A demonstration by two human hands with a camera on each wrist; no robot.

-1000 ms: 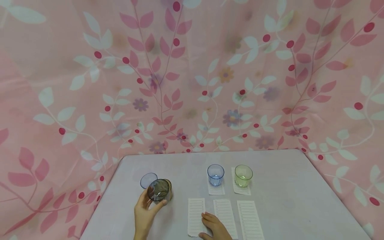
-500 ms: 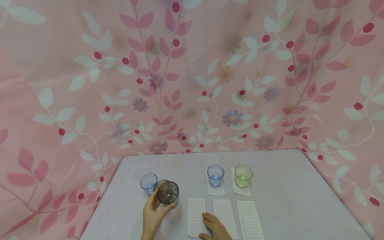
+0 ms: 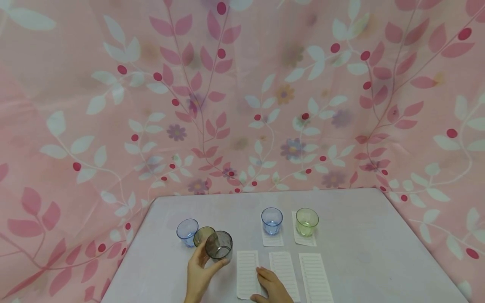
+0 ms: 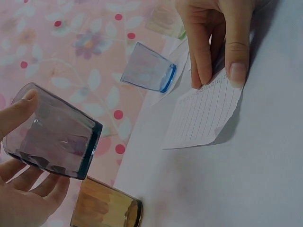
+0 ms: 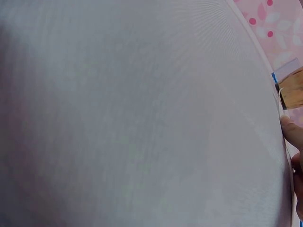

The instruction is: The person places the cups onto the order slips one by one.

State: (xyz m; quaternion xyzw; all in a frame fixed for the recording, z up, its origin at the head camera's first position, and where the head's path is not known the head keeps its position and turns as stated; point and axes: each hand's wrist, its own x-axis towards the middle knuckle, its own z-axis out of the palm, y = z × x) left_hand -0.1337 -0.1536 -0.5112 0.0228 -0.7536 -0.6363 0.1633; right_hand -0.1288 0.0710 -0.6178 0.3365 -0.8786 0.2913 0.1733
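My left hand [image 3: 200, 271] holds a dark grey glass cup [image 3: 219, 247] tilted, thumb on one side and fingers on the other. In the left wrist view this grey cup [image 4: 57, 135] is above the table, close to an amber glass cup [image 4: 104, 205]. The amber cup [image 3: 203, 235] stands partly hidden behind it in the head view. My right hand [image 3: 273, 287] rests with relaxed fingers on the right edge of a lined paper slip [image 3: 247, 273]. The left wrist view has thumb and fingertips touching that slip [image 4: 199, 118]. Only part of the right hand [image 5: 294, 137] shows in its own wrist view.
A blue glass cup [image 3: 187, 231] stands at the left. Another blue cup [image 3: 272, 221] and a green cup [image 3: 307, 221] stand on slips at the back. Two more lined slips, a middle one [image 3: 282, 269] and a right one [image 3: 316, 277], lie in front on the table [image 3: 363, 244].
My left hand has carried the grey cup to the right, from in front of the amber cup toward the slips. More of the amber and left blue cups shows. My right hand stays put.
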